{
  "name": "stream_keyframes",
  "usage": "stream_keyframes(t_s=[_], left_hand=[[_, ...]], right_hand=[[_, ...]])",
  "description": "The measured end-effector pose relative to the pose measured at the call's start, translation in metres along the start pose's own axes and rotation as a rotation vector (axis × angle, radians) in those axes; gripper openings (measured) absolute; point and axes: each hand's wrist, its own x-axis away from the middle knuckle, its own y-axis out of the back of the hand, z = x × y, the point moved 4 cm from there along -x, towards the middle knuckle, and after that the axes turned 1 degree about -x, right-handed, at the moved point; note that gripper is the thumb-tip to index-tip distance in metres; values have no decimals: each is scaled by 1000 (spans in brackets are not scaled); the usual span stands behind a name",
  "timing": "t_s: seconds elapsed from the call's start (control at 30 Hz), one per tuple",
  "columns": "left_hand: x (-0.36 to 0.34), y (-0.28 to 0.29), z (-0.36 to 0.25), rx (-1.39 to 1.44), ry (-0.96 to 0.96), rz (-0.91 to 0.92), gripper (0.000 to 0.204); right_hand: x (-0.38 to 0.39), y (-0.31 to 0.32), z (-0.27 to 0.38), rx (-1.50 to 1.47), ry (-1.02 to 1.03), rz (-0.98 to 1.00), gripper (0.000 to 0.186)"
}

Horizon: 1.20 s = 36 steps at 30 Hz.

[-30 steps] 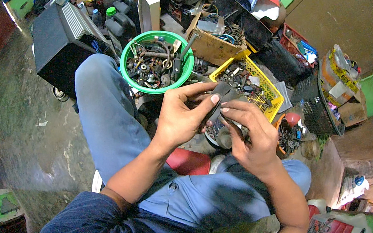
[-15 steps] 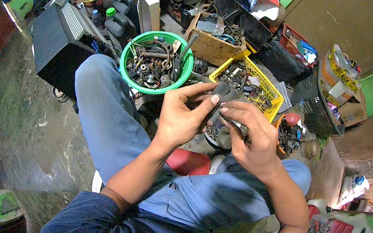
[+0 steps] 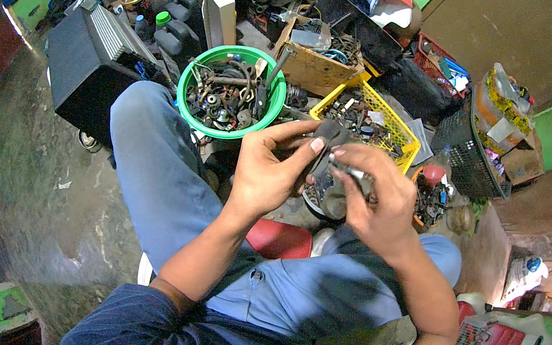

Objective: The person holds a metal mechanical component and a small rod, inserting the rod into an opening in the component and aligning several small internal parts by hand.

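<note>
My left hand (image 3: 263, 174) pinches a dark grey, flat, folded-looking piece (image 3: 332, 132) between thumb and fingers, above my lap. What it is made of and its exact kind are unclear. Close against its right side, my right hand (image 3: 385, 203) has its fingers bent and thumb drawn in. A small greyish, shiny bit (image 3: 359, 175) shows between those fingers, too small and partly covered to name. Below the hands, partly covered by them, sits a round container (image 3: 319, 211) with small parts.
Ahead stand a green basin (image 3: 181, 103) of metal parts, a yellow crate (image 3: 406, 136) of small parts and a wooden box (image 3: 312, 71) with cables. A black cabinet-like box (image 3: 81, 68) is at left. To the right are a black basket (image 3: 463, 140) and an orange container (image 3: 419, 219).
My right hand has shifted slightly right, its fingers a little further from the dark piece. The left hand keeps its hold almost in place, with the piece turned slightly.
</note>
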Motion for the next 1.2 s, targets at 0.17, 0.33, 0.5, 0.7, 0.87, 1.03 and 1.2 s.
stream_keyframes(t_s=[0.17,0.33,0.5,0.7,0.87,1.03,1.2], left_hand=[[0,2,0,50,-6,-44,30],[1,-1,3,83,17,-15,32],[5,-6,0,51,12,-14,32],[7,-9,-1,76,-5,8,33],[9,-10,-2,88,10,20,33],[11,-11,-5,104,-12,43,35],[13,-11,-6,102,-32,47,35]], right_hand=[[-5,13,-7,-63,-105,-153,23],[-1,10,-17,-716,-523,-214,21],[6,1,-33,-1155,-759,-169,25],[15,-5,-42,-1195,-941,-111,25],[17,-7,-47,-1325,-988,-102,24],[18,-9,-48,-1414,-1004,-122,25],[20,-11,-49,-1467,-1017,-110,25]])
